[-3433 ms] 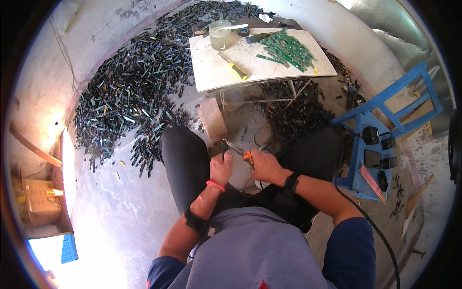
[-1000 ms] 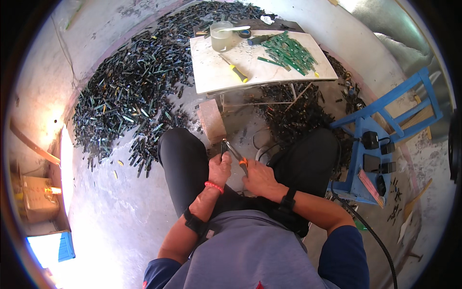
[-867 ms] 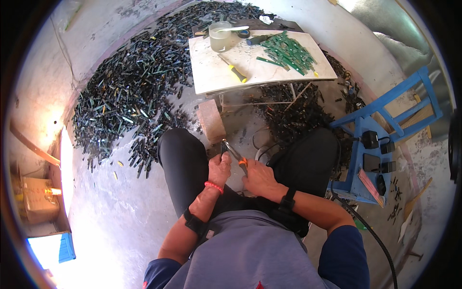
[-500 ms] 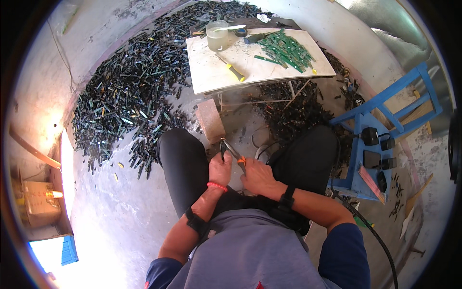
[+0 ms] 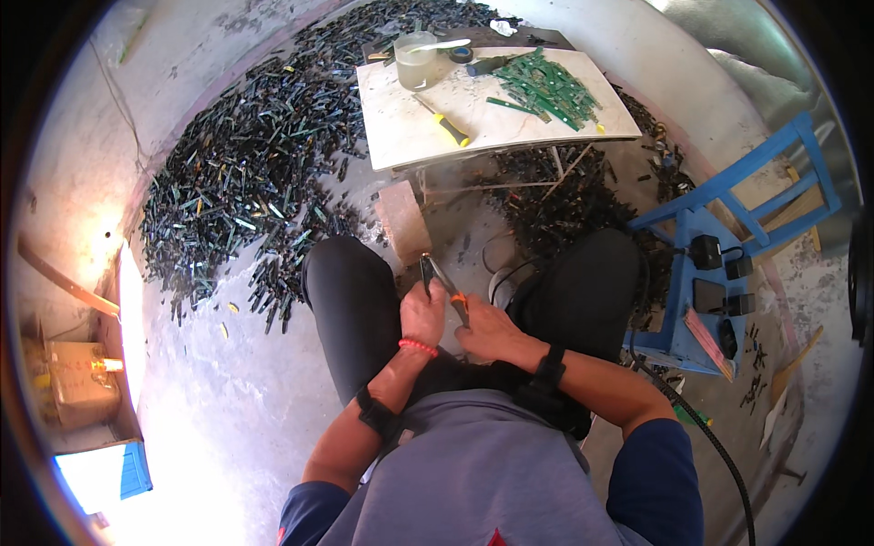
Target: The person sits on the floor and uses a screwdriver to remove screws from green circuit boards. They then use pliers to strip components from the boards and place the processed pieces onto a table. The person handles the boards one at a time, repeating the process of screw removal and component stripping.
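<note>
Moved: both hands sit a touch lower and closer to the body than a few seconds ago — the small table has shifted up in view.
Left hand (image 5: 422, 316): fingers closed around a dark narrow strip (image 5: 426, 271) that stands up out of the fist, between the knees.
Right hand (image 5: 487, 329): fingers wrapped on an orange-handled tool (image 5: 452, 293) — its tip meets the strip just above the left fingers.
Table (image 5: 401, 136): yellow-handled screwdriver (image 5: 444, 126), green strips (image 5: 544, 86), jar (image 5: 415, 60).
Floor: dark scrap pile (image 5: 246, 173).
</note>
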The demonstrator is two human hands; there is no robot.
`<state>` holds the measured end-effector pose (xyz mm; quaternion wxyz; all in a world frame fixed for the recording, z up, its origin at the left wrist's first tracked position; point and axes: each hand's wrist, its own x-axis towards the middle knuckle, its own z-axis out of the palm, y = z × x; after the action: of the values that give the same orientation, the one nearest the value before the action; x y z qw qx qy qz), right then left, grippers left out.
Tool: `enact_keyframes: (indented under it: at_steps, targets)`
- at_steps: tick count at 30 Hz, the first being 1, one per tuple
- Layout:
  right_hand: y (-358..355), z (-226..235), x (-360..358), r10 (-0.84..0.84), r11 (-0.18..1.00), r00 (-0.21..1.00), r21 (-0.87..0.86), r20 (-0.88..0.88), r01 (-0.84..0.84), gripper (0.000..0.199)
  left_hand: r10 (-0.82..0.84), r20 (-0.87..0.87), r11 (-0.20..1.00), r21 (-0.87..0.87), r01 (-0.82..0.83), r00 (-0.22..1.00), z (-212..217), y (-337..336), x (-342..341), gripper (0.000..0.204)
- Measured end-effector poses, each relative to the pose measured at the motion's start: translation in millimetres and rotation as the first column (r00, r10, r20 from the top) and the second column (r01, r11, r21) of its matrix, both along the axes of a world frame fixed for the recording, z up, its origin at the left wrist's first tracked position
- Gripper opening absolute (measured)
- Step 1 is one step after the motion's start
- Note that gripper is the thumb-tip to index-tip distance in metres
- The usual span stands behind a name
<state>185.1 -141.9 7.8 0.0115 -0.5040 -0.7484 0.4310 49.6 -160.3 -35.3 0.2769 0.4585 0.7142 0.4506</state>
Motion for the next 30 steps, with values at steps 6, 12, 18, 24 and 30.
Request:
enact_keyframes:
  at_steps: [6, 12, 18, 24, 30]
  targets:
    - [1, -7, 2, 0.007, 1.0, 1.0, 0.0, 0.0, -0.007, 0.036, -0.027, 0.029, 0.998, 0.059, 0.026, 0.999, -2, -2, -2, 0.034]
    - [32, -22, 27, 0.196, 0.849, 0.964, 0.461, 0.18, -0.259, 0.023, 0.033, 0.723, 0.981, -0.154, 0.115, 0.69, -1, -11, -14, 0.03]
    - [91, 11, 51, 0.393, 0.621, 0.858, 0.593, 0.331, -0.513, 0.017, -0.033, 0.855, 0.933, -0.16, 0.323, 0.517, 15, -11, -21, 0.031]
    - [54, -1, 52, 0.29, 0.956, 0.949, 0.074, -0.121, -0.283, 0.026, -0.028, 0.93, 0.923, -0.117, 0.366, 0.367, 24, -10, -25, 0.029]
    - [31, 3, 48, 0.166, 0.98, 0.938, -0.055, -0.304, -0.191, 0.028, -0.014, 0.87, 0.968, -0.111, 0.225, 0.493, 25, -9, -22, 0.03]
